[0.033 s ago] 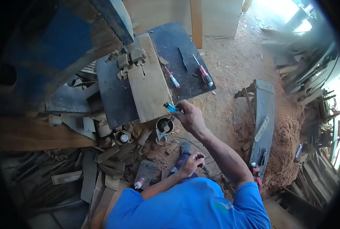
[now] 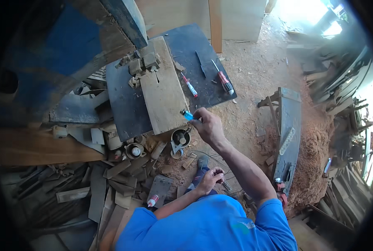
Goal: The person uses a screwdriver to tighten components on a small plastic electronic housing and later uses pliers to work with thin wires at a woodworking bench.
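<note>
My right hand [image 2: 209, 127] is closed round a blue lighter [image 2: 187, 115]. It holds the lighter just off the near right edge of a pale wooden board [image 2: 165, 92], with the lighter's dark metal end pointing up and left. My left hand [image 2: 212, 180] is lower, close to my body, its fingers curled together in a pinch. What it holds, if anything, is too small to make out. On the dark tabletop [image 2: 128, 106] right of the board lie a small screwdriver [image 2: 189, 85], a larger red-handled screwdriver [image 2: 224, 81] and a thin dark blade-like strip [image 2: 200, 63].
Wood blocks [image 2: 142, 65] sit at the board's far end. Below the table are a round dark container [image 2: 180, 137] and a cup [image 2: 135, 150]. Scrap wood [image 2: 96, 188] is heaped at left. A narrow bench [image 2: 287, 129] stands right, beside a sawdust pile [image 2: 312, 154].
The lighter tilts a little differently in my right hand, and that hand has shifted very slightly. My left hand has barely moved.
</note>
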The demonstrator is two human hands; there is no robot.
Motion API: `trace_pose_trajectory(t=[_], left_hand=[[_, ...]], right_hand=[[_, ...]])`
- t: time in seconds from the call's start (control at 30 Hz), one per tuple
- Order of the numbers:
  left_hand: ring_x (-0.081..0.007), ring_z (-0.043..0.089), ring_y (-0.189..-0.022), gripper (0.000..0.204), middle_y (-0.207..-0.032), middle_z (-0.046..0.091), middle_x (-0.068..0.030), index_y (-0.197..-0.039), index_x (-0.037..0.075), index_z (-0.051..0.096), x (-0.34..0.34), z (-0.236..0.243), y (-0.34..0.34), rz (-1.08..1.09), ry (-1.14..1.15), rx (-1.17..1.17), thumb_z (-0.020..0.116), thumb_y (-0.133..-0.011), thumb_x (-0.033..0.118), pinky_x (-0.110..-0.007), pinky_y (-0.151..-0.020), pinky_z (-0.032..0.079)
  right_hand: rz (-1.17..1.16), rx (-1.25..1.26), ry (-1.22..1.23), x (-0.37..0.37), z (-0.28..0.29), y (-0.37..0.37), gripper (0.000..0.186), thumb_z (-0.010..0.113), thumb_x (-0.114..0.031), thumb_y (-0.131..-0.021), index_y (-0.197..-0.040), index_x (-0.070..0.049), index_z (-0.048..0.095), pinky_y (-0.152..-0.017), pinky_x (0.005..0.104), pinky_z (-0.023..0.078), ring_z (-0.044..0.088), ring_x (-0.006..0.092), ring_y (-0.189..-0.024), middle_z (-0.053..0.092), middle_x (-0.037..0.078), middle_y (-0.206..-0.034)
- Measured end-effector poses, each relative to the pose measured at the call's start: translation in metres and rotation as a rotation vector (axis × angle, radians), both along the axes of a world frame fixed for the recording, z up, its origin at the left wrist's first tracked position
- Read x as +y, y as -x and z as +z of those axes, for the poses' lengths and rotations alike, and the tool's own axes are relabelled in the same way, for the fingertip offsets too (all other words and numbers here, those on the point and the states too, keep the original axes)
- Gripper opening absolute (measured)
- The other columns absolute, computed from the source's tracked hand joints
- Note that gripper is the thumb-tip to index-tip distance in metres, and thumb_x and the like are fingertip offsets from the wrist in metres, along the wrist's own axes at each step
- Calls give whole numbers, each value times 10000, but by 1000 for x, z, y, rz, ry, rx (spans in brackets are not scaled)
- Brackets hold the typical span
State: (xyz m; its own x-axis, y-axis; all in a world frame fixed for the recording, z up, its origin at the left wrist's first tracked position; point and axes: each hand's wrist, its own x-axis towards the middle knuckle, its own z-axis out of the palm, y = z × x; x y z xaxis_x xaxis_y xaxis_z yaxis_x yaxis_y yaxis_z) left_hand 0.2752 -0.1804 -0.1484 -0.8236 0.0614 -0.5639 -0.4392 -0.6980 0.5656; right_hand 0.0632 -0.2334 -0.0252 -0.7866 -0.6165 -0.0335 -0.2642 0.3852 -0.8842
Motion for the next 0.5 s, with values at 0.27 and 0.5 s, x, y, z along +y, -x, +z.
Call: trace_pose_trajectory(t=[0.27, 0.5], left_hand=[[-76, 536, -695, 71, -820, 611, -25, -1007, 26, 586, 9, -14, 4, 29, 174, -58, 583, -950, 69, -224, -643, 447], [-164, 617, -746, 148, -830, 632, -81, -1073, 28, 543, -3, -5, 31, 113, 77, -155, 586, -971, 127, -275, -684, 507]], right_hand=[[-1, -60, -80, -59, -61, 22, 263, 732, -202, -814, -1018, -43, 680, -759, 442, 533, 677, 365, -848, 685, 203, -898], [-284, 105, 84, 100, -31, -30, 353, 714, -176, -857, -1189, -78, 648, -802, 395, 549, 673, 257, -938, 660, 162, -1120]])
